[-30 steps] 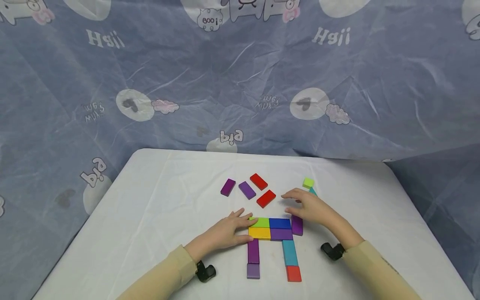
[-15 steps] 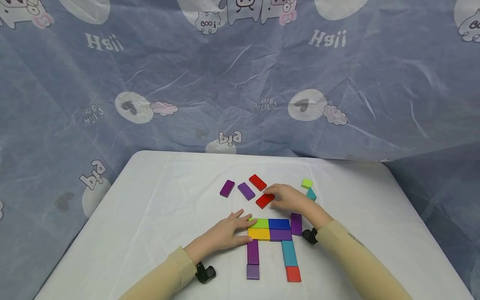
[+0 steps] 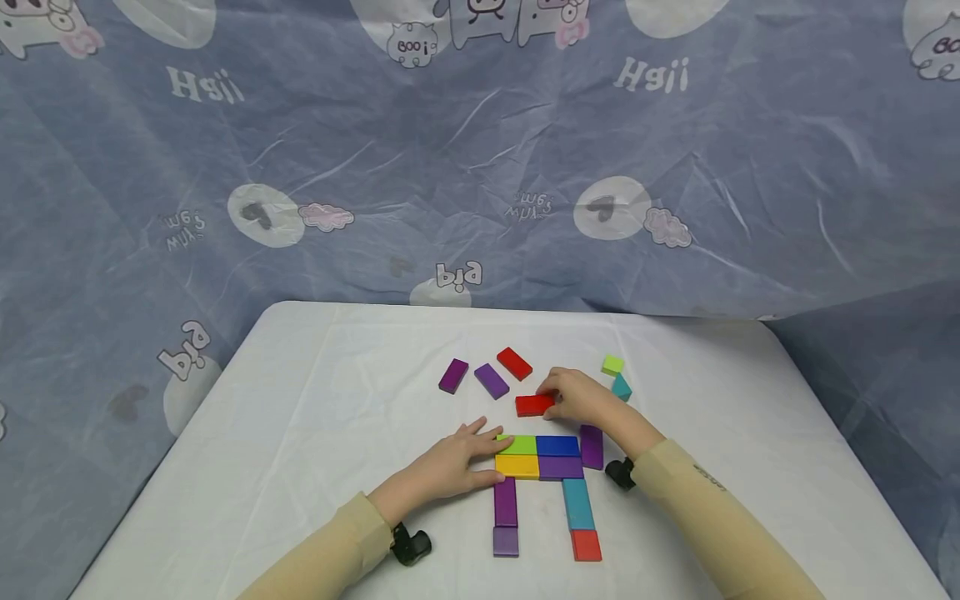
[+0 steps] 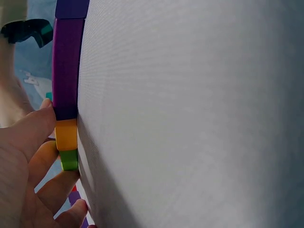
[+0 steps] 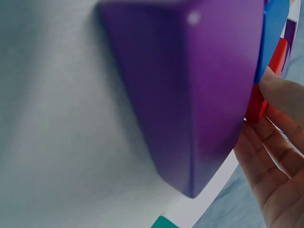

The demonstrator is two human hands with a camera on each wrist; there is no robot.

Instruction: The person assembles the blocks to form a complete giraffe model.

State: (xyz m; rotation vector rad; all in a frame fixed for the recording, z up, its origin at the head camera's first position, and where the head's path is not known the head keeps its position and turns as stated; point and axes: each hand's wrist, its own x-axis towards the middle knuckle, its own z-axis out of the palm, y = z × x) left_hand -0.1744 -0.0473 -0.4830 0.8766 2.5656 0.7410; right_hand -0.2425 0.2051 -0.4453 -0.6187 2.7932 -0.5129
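Observation:
My right hand (image 3: 583,395) pinches the right end of a red block (image 3: 528,406) between thumb and fingers; this block lies above the arranged blocks. In the right wrist view the same red block (image 5: 255,105) shows at the thumb. My left hand (image 3: 450,462) rests with spread fingers at the left end of the arrangement, touching a green block (image 3: 522,447) and a yellow block (image 3: 516,467). Beside these are a blue block (image 3: 557,447) and a purple block (image 3: 560,467). An upright-set purple block (image 3: 592,447) adjoins them on the right.
Two columns run toward me: a dark purple block (image 3: 506,502) with a lighter one, and a teal block (image 3: 577,504) with a red one (image 3: 587,546). Farther back lie two loose purple blocks (image 3: 491,382), another red block (image 3: 514,364), a green cube (image 3: 612,364) and a teal triangle (image 3: 621,387).
My right hand has moved left from beside the purple block to the nearer red block and gripped it. That block has turned from slanted to nearly level. The left hand has stayed in place.

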